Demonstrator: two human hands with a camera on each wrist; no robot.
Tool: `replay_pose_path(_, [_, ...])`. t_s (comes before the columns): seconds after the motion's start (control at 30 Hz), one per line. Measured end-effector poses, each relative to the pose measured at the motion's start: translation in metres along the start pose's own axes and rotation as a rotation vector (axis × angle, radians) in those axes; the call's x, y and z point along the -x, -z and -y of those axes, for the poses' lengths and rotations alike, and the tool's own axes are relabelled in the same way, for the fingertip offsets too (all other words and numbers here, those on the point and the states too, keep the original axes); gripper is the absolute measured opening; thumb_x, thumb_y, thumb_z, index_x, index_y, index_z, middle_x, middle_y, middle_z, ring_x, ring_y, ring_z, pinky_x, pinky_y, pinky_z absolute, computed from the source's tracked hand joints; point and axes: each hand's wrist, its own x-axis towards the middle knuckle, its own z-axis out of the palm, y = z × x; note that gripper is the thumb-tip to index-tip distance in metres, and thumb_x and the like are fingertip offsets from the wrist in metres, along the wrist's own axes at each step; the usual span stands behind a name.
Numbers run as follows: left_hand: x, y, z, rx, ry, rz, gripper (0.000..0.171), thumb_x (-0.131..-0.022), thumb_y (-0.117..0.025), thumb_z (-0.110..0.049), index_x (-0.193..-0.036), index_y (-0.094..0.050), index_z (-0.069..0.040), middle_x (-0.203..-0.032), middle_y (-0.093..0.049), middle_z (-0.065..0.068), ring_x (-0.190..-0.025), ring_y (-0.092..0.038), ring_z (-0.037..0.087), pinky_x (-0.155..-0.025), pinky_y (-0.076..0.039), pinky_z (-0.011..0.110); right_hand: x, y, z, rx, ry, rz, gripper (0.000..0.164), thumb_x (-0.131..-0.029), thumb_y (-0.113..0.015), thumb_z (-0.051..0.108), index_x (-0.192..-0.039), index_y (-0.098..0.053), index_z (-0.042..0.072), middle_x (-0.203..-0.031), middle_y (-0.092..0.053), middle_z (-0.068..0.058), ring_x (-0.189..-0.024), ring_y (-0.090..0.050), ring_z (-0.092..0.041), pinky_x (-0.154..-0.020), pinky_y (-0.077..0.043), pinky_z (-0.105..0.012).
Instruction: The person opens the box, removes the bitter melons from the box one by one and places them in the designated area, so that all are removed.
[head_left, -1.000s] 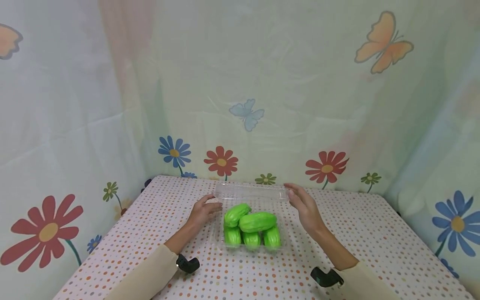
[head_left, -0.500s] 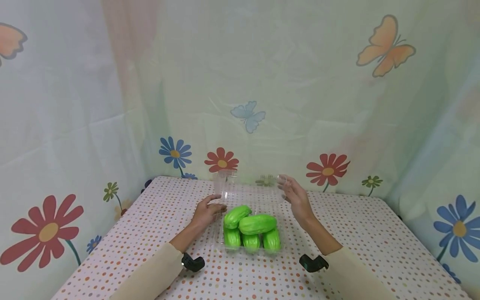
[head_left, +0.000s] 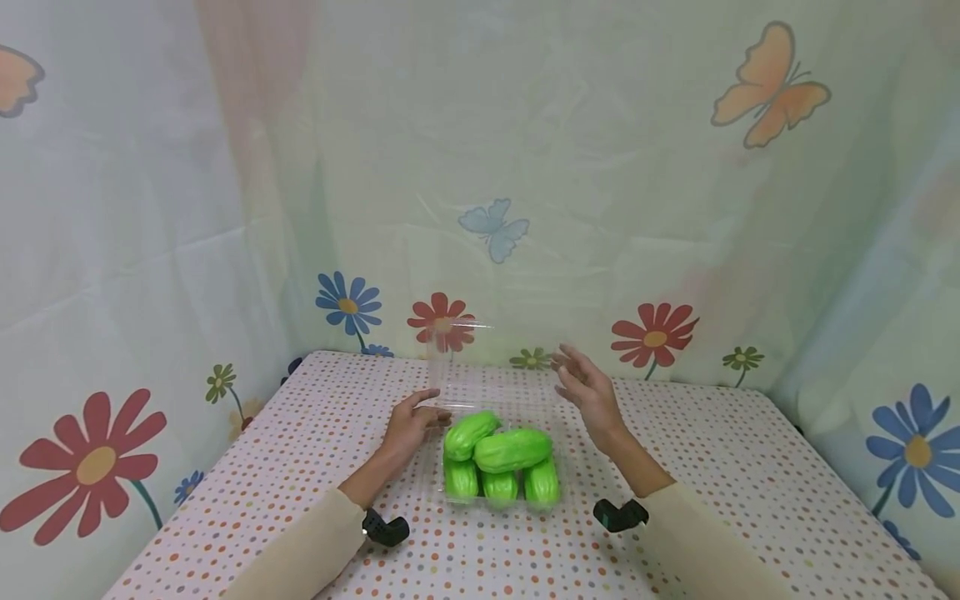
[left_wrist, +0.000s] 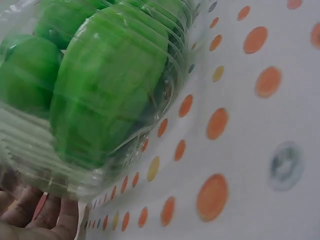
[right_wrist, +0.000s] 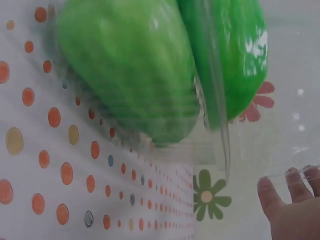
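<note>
A clear plastic clamshell container stands on the dotted tablecloth, with several glossy green, ribbed gourd-like vegetables piled in it. Its see-through lid stands raised along the far side. My left hand is at the container's far left corner; in the left wrist view its fingers lie against the container's end, slightly bent. My right hand is at the lid's right edge, fingers loosely bent and spread from the thumb. The right wrist view has fingertips right at the lid's thin edge.
The tablecloth is white with coloured dots. A curtain printed with flowers and butterflies hangs behind and along both sides. Black wrist cameras sit over both beige sleeves.
The lid has swung up from lying low at the back to standing taller. My right hand has moved left and up with it. My left hand has shifted slightly right.
</note>
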Motion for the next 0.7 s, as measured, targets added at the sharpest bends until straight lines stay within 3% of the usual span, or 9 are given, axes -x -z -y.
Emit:
replay_pose_path(0.13, [0.002, -0.003, 0.002, -0.02, -0.021, -0.049, 0.044, -0.101, -0.046, -0.006, -0.144, -0.052, 0.001, -0.107, -0.074, 0.022, -0.098, -0.073, 0.033, -0.09, -0.06, 0.045, -0.003, 0.001, -0.007, -0.004, -0.039, 0.001, 0.062, -0.106, -0.052, 0.01, -0.161, -0.024, 0.003, -0.158, -0.037, -0.022, -0.146, -0.036, -0.04, -0.106, -0.049, -0.032])
replay_pose_path(0.23, [0.003, -0.004, 0.004, -0.032, -0.019, -0.067, 0.045, -0.1, -0.043, -0.005, -0.143, -0.052, 0.003, -0.103, -0.074, 0.021, -0.094, -0.073, 0.031, -0.086, -0.061, 0.043, -0.004, 0.0, -0.012, 0.015, -0.063, 0.005, 0.065, -0.103, -0.051, -0.001, -0.161, -0.023, 0.004, -0.16, -0.035, -0.021, -0.146, -0.036, -0.04, -0.1, -0.051, -0.02])
replay_pose_path(0.3, [0.005, -0.004, 0.006, -0.033, -0.008, -0.076, 0.045, -0.099, -0.043, -0.005, -0.142, -0.052, 0.005, -0.101, -0.074, 0.02, -0.092, -0.073, 0.03, -0.083, -0.062, 0.042, -0.005, -0.001, -0.015, 0.038, -0.071, 0.016, 0.068, -0.1, -0.05, -0.008, -0.161, -0.022, 0.004, -0.161, -0.034, -0.02, -0.146, -0.036, -0.041, -0.102, -0.051, -0.025])
replay_pose_path(0.47, [0.007, -0.003, 0.007, -0.026, 0.012, -0.084, 0.042, -0.098, -0.05, -0.007, -0.138, -0.056, 0.006, -0.097, -0.075, 0.02, -0.086, -0.074, 0.026, -0.078, -0.062, 0.04, -0.006, -0.002, -0.022, 0.028, -0.083, 0.043, 0.076, -0.094, -0.047, -0.019, -0.161, -0.019, 0.002, -0.162, -0.029, -0.023, -0.145, -0.037, -0.043, -0.107, -0.047, -0.051])
replay_pose_path(0.7, [0.008, 0.0, 0.007, 0.018, 0.02, -0.081, 0.045, -0.096, -0.057, -0.009, -0.138, -0.055, 0.007, -0.092, -0.076, 0.017, -0.083, -0.074, 0.024, -0.078, -0.062, 0.04, -0.005, -0.002, -0.032, 0.055, -0.14, 0.071, 0.077, -0.095, -0.049, -0.017, -0.162, -0.016, 0.002, -0.165, -0.022, -0.022, -0.143, -0.039, -0.044, -0.103, -0.052, -0.048])
